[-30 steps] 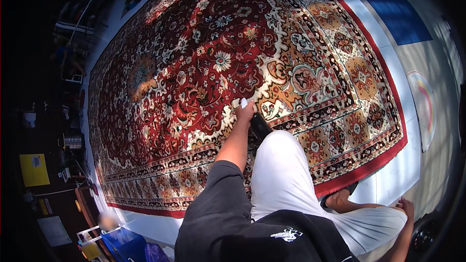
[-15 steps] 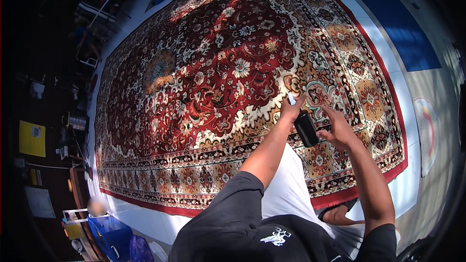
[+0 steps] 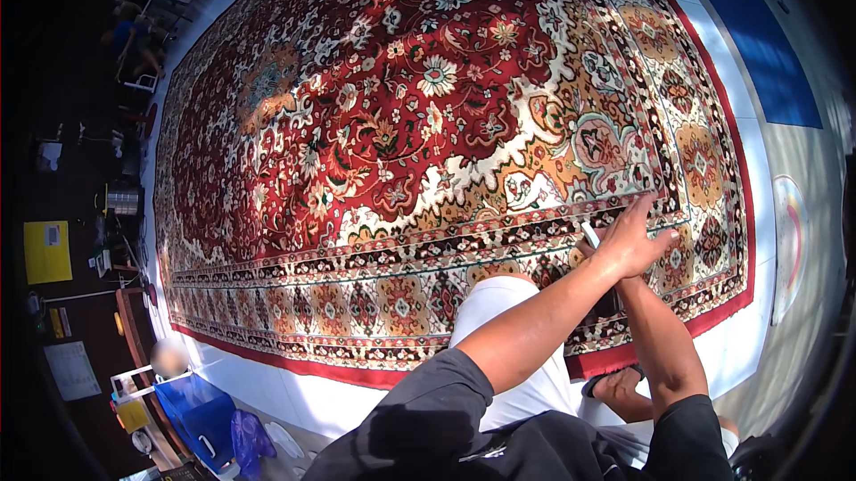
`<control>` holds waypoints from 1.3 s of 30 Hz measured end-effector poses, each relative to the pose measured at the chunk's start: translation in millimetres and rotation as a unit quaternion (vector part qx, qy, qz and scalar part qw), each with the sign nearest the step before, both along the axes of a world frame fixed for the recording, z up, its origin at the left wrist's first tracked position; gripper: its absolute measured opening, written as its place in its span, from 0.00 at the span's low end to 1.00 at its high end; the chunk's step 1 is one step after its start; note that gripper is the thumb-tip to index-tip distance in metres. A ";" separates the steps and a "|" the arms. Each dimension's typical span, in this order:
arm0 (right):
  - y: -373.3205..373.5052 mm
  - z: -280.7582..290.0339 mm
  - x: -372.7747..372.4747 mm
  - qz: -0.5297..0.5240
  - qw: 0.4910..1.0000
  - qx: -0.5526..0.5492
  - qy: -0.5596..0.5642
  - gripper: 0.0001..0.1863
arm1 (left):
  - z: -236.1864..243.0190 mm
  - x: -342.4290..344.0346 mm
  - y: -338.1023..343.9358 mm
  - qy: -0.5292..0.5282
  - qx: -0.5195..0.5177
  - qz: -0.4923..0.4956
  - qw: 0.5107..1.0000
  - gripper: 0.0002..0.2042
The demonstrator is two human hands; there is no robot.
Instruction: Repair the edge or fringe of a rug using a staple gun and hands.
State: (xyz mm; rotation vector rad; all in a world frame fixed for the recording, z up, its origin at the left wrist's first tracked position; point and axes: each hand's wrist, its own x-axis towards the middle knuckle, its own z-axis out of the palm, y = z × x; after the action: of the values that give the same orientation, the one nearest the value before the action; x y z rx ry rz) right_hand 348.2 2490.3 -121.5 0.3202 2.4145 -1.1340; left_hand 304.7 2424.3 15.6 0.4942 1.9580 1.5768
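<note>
While kneeling at the near border, the person is pressing the left hand [image 3: 635,245], closed around a small white tool [image 3: 589,233], onto the rug [image 3: 428,124]; the right hand is hiding beneath it, its grip unclear. Progress is hard to judge.

Open, flat rug [image 3: 428,124] ahead and to the left of both hands, with nothing standing on it; free passage across the whole patterned field. Near edge blocked low by own bent knee in white trousers [image 3: 499,312], directly beneath the left forearm. Left hand [image 3: 633,245] laid over the right hand, crowding the spot at the rug border beside a small white object [image 3: 589,234]. Bare foot [image 3: 615,387] below the right forearm, on the white floor strip [image 3: 731,347]. Far left margin cluttered: blue bin [image 3: 201,410], yellow sheet [image 3: 46,251], shelves in shadow.
</note>
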 end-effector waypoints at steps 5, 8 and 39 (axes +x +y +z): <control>-32.7 17.3 -25.3 0.045 0.997 -0.004 -0.067 0.14 | 4.7 4.2 4.6 -0.118 0.118 -0.048 0.985 0.26; -34.8 14.1 -37.7 0.006 0.997 -0.038 0.066 0.13 | 5.8 -0.2 5.4 -0.109 0.121 0.015 0.987 0.24; -65.8 36.2 9.2 0.170 0.976 0.053 -0.125 0.12 | -6.4 -7.2 15.6 -0.152 0.116 0.104 0.976 0.18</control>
State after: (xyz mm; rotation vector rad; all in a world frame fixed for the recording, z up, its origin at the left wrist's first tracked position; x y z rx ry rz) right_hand 357.4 2424.5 -85.3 0.0699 2.2014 -0.7667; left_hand 297.5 2439.9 9.2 0.1262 1.6454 1.8994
